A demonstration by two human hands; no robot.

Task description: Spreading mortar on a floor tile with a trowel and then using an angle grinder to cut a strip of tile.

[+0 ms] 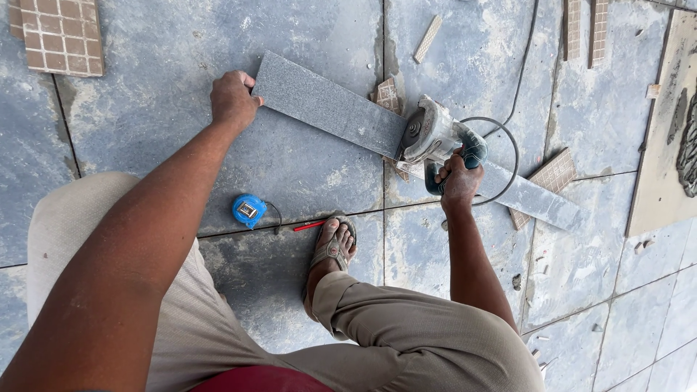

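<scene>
Your left hand (234, 98) presses the far-left end of the grey tile strip (330, 115) lying on the floor; your right hand (459, 181) grips the angle grinder (435, 136) mid-strip. Keep the strip pinned flat and the disc steady.

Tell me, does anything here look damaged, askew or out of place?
Yes. Broken tile scraps lie beside the grinder, which the right hand holds on a grey tile strip lying askew to the floor joints; the left hand steadies its end.

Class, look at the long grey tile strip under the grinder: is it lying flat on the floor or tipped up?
Flat. The tile strip lies along the floor, left hand at its end.
</scene>
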